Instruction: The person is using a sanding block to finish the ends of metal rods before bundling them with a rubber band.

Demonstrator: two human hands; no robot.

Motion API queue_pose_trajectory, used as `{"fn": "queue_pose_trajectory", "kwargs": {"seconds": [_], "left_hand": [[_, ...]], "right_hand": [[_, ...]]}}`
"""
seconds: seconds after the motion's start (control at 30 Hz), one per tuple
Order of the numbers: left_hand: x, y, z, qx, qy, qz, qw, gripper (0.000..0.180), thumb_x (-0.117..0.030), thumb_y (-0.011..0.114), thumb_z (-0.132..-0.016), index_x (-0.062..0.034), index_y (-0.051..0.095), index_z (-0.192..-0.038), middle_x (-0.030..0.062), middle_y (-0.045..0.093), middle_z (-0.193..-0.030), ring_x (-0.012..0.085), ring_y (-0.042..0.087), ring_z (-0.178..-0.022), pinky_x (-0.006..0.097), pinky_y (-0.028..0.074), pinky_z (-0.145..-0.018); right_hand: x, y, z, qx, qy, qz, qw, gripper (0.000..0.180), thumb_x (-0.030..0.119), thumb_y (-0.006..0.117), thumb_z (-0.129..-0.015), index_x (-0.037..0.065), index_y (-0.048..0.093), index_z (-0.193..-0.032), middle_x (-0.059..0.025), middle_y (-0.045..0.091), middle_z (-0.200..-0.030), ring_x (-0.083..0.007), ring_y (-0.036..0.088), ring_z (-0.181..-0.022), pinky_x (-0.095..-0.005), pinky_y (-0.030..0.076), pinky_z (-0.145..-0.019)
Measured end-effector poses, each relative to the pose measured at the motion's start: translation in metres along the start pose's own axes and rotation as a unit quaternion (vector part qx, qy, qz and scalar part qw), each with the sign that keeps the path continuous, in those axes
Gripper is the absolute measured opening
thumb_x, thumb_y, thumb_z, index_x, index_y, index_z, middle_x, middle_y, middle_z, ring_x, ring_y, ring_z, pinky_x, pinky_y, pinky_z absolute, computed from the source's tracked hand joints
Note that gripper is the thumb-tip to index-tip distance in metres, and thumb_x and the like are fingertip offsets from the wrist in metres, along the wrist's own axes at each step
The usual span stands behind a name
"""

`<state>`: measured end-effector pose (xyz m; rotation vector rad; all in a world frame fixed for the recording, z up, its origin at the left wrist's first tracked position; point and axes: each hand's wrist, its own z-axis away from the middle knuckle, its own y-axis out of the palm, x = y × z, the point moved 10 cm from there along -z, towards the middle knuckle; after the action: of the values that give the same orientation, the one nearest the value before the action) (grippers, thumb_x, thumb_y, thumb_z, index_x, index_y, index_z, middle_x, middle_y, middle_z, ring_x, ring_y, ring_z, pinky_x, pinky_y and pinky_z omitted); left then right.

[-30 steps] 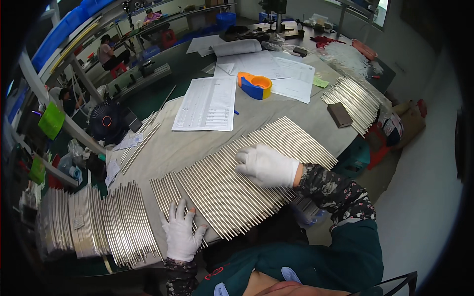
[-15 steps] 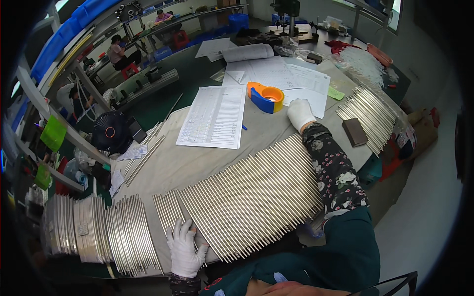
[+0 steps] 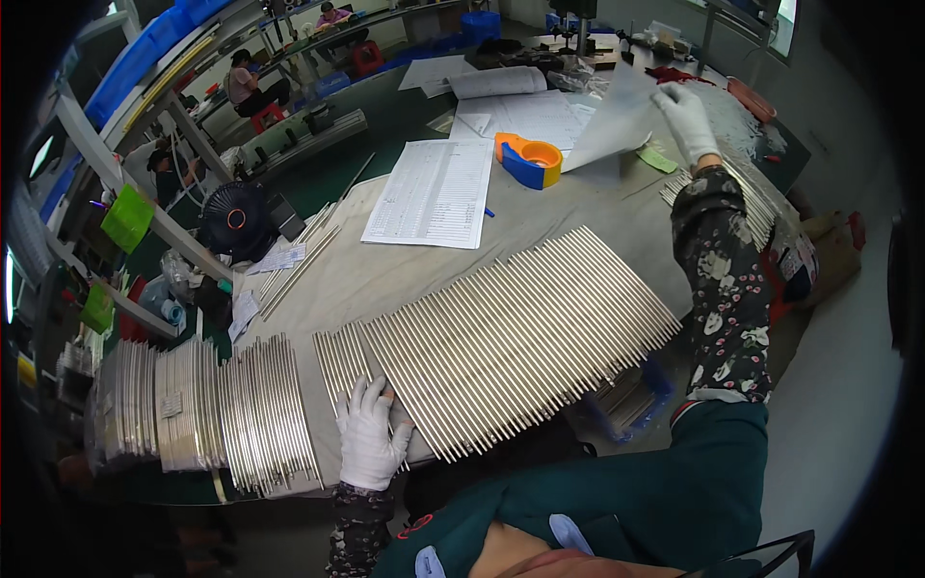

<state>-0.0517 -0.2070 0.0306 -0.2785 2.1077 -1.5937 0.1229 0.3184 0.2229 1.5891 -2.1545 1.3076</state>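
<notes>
A wide row of thin metal rods (image 3: 520, 347) lies side by side on the cloth-covered table. A narrower group of rods (image 3: 337, 361) sits at its left, a small gap between them. My left hand (image 3: 371, 443), in a white glove, rests with fingers spread over the lower ends of the narrower group, at the gap. At the far right my right hand (image 3: 688, 123), also gloved, is closed on the edge of a white paper sheet (image 3: 615, 120). The sheet is raised and curves up from the table beside an orange and blue tape dispenser (image 3: 530, 161).
A printed form (image 3: 431, 193) and other papers (image 3: 520, 108) lie beyond the rods. Bundled rods (image 3: 270, 414) stand at the left edge. More rods (image 3: 758, 207) lie at the right, partly behind my sleeve. A black fan (image 3: 234, 220) stands far left; people sit in the background.
My right hand has moved right and away from me, lifting the paper sheet off the table. My left hand stays on the rods. The whole view has shifted a little.
</notes>
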Motion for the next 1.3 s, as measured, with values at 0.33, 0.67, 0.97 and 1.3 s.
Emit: {"fn": "queue_pose_trajectory", "kwargs": {"seconds": [0.33,0.67,0.97,1.3], "left_hand": [[-0.003,-0.007,-0.017,0.091,0.040,-0.077,0.992,0.035,-0.026,0.058,-0.081,-0.0048,0.057,-0.109,0.0112,0.049,-0.125,0.0328,0.037,-0.124,0.056,0.024,-0.102],[0.016,-0.020,-0.077,0.066,-0.028,0.004,0.997,0.028,-0.023,0.060,-0.080,-0.0042,0.064,-0.101,0.0116,0.052,-0.124,0.0312,0.045,-0.118,0.043,0.032,-0.103],[0.019,0.034,-0.104,-0.051,0.000,0.051,0.997,0.055,-0.034,0.063,-0.078,0.0000,0.049,-0.119,0.0187,0.046,-0.124,0.0331,0.040,-0.119,0.049,0.029,-0.102],[0.017,0.032,-0.119,-0.052,-0.071,-0.063,0.994,0.058,-0.046,0.062,-0.072,-0.0134,0.057,-0.120,0.0058,0.055,-0.115,0.0265,0.046,-0.111,0.045,0.030,-0.097]], "right_hand": [[0.221,-0.029,0.130,-0.198,-0.466,-0.031,0.862,0.015,0.021,0.062,-0.084,0.008,0.063,-0.091,-0.0051,0.064,-0.084,-0.0157,0.061,-0.075,-0.0245,0.049,-0.063],[0.110,0.180,0.198,0.192,-0.271,0.289,0.898,0.015,0.006,0.055,-0.075,0.010,0.060,-0.088,-0.0064,0.060,-0.084,-0.0250,0.060,-0.083,-0.0366,0.050,-0.069],[0.198,0.191,0.283,0.346,-0.332,0.006,0.878,0.042,0.031,0.060,-0.079,0.006,0.058,-0.113,-0.0142,0.057,-0.107,-0.0294,0.054,-0.103,-0.0413,0.042,-0.090],[0.200,0.235,0.285,0.376,-0.294,0.122,0.870,0.070,0.068,0.048,-0.076,0.013,0.057,-0.119,-0.0155,0.056,-0.105,-0.0300,0.051,-0.104,-0.0454,0.037,-0.091]]}}
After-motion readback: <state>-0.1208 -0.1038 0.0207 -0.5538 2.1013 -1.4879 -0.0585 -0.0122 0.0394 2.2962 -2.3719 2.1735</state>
